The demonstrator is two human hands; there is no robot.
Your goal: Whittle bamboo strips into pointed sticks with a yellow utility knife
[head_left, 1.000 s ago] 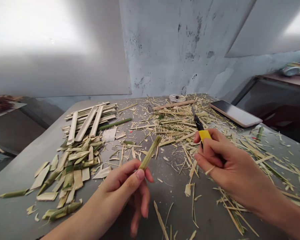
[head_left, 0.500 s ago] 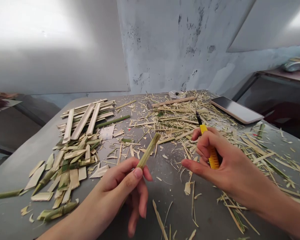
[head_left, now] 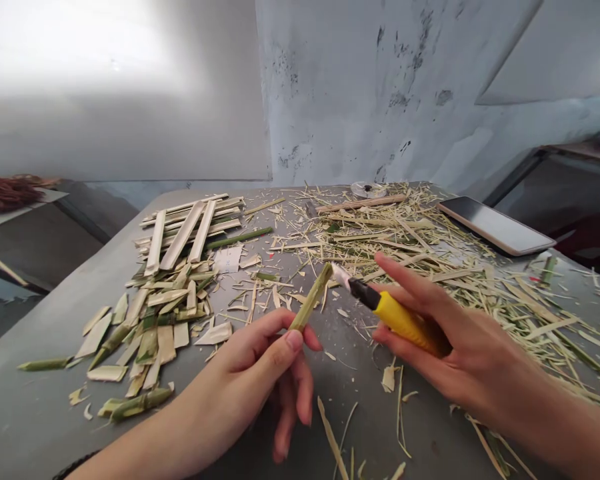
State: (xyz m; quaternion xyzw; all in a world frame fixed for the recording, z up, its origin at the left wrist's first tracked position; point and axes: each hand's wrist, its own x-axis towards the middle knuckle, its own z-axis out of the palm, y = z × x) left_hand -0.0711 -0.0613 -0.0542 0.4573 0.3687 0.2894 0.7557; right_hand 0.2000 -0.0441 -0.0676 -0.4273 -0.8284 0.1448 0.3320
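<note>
Between thumb and fingers, my left hand (head_left: 273, 370) pinches a short green-yellow bamboo strip (head_left: 311, 300) that slants up and to the right. My right hand (head_left: 445, 340) is closed around a yellow utility knife (head_left: 405, 320) with a black neck. Its blade points left, and the blade end appears to meet or nearly meet the top end of the strip. My right index finger is raised off the handle. Part of the strip is hidden in my left fingers.
Split bamboo pieces (head_left: 180, 237) lie stacked at the left, with short offcuts (head_left: 155, 320) below them. Thin shavings (head_left: 380, 230) cover the right of the grey table (head_left: 220, 420). A phone (head_left: 497, 225) lies at the right, and a clear spool (head_left: 369, 191) stands near the wall.
My right hand has tipped the knife from upright to pointing left, bringing its blade to the strip's top end. The left hand keeps its hold. The view has shifted slightly left.
</note>
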